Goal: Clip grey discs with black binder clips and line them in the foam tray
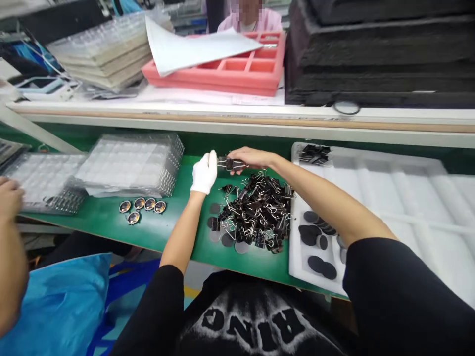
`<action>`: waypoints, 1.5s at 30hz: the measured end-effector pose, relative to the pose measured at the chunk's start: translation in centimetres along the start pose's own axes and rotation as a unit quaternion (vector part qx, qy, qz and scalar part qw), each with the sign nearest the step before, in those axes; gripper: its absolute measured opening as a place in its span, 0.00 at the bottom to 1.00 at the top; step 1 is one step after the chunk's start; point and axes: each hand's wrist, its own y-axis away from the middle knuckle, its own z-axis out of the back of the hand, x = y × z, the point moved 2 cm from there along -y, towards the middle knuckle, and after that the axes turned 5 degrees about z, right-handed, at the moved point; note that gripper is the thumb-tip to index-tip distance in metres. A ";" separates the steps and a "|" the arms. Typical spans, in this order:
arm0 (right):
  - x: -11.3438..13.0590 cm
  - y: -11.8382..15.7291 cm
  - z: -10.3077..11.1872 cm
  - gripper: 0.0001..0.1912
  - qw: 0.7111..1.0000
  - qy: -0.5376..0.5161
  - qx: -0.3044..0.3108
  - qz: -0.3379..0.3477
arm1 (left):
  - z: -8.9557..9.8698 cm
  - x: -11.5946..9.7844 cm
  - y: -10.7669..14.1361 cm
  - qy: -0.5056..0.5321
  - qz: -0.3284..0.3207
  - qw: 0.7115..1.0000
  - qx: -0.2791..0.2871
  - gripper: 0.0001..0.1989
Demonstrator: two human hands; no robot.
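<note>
My left hand (205, 173), in a white glove, is closed at the left end of some black binder clips (229, 163) with silver wire handles. My bare right hand (249, 158) is wrapped round the other side of these clips, so the two hands nearly meet above the green table. Part of what each hand grips is hidden by the fingers. Just below them lies a big heap of black binder clips (260, 210). Dark and grey round discs (227, 240) lie along the heap's left and lower edge.
A white foam tray (389, 198) at right holds black discs (309, 235) and more clips (314, 154). Small round framed pieces (139, 203) lie left of my arm, before stacked clear trays (129, 163). A shelf above bears a red tray (211, 84). Another person's hand (10, 198) shows at left.
</note>
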 end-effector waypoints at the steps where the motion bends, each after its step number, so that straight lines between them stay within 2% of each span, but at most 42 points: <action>1: 0.2 0.9 -0.2 0.22 1.000 -0.012 0.002 -0.003 | -0.2 -0.5 0.2 0.015 0.008 1.000 0.002 0.25; 5: -0.3 5.2 -0.6 0.18 0.999 0.011 -0.026 0.033 | -0.7 -1.8 1.7 0.098 -0.021 0.993 0.068 0.23; 7: -1.4 8.3 0.5 0.17 0.991 0.087 -0.089 0.049 | -0.7 -1.6 2.3 0.096 -0.054 0.989 0.095 0.22; 9: -3.1 12.3 2.4 0.17 0.970 0.170 -0.167 0.048 | -0.7 -0.9 2.5 0.070 -0.071 0.991 0.092 0.23; 11: -5.3 16.6 4.8 0.17 0.946 0.219 -0.239 0.011 | -0.9 -0.1 2.2 0.058 -0.060 0.994 0.076 0.23; 14: -8.7 22.1 7.9 0.16 0.907 0.245 -0.333 -0.082 | -1.4 0.7 1.8 0.073 -0.032 0.995 0.056 0.24; 16: -10.4 23.8 9.0 0.16 0.882 0.256 -0.375 -0.122 | -1.7 0.8 1.6 0.077 -0.026 0.995 0.054 0.24; 18: -11.6 24.0 9.2 0.16 0.871 0.267 -0.387 -0.141 | -1.8 0.8 1.7 0.078 -0.026 0.995 0.056 0.24; 23: -12.9 21.6 7.5 0.18 0.860 0.302 -0.380 -0.157 | -1.8 0.7 1.9 0.085 -0.025 0.994 0.062 0.24; 28: -12.9 20.5 6.7 0.20 0.842 0.393 -0.328 -0.171 | -1.7 0.8 2.0 0.075 -0.027 0.995 0.065 0.24; 30: -12.4 21.0 6.7 0.23 0.831 0.406 -0.332 -0.186 | -1.3 0.8 1.7 0.047 -0.036 0.996 0.063 0.25; 32: -11.5 22.2 6.7 0.25 0.819 0.406 -0.363 -0.180 | -0.5 0.9 1.2 -0.006 -0.054 0.997 0.055 0.24; 34: -10.2 24.2 6.1 0.25 0.834 0.380 -0.371 -0.151 | 0.8 1.4 0.3 -0.072 -0.066 0.994 0.052 0.24; 35: -9.6 25.3 5.4 0.24 0.858 0.351 -0.348 -0.139 | 1.6 1.8 -0.1 -0.100 -0.066 0.991 0.055 0.24; 37: -8.6 27.4 3.2 0.23 0.916 0.275 -0.261 -0.133 | 3.0 3.0 -0.8 -0.141 -0.058 0.985 0.079 0.24; 39: -8.1 29.2 0.3 0.24 0.945 0.227 -0.185 -0.144 | 4.0 4.4 -1.0 -0.168 -0.045 0.977 0.123 0.28; 42: -8.2 30.4 -3.8 0.24 0.938 0.260 -0.179 -0.146 | 4.1 6.5 -0.7 -0.243 -0.026 0.945 0.217 0.45; 43: -8.4 30.4 -4.8 0.23 0.931 0.275 -0.192 -0.147 | 3.8 7.1 -0.6 -0.261 -0.021 0.936 0.235 0.47; 45: -8.6 30.1 -6.0 0.21 0.920 0.287 -0.218 -0.153 | 3.2 7.9 -0.6 -0.270 -0.016 0.932 0.241 0.43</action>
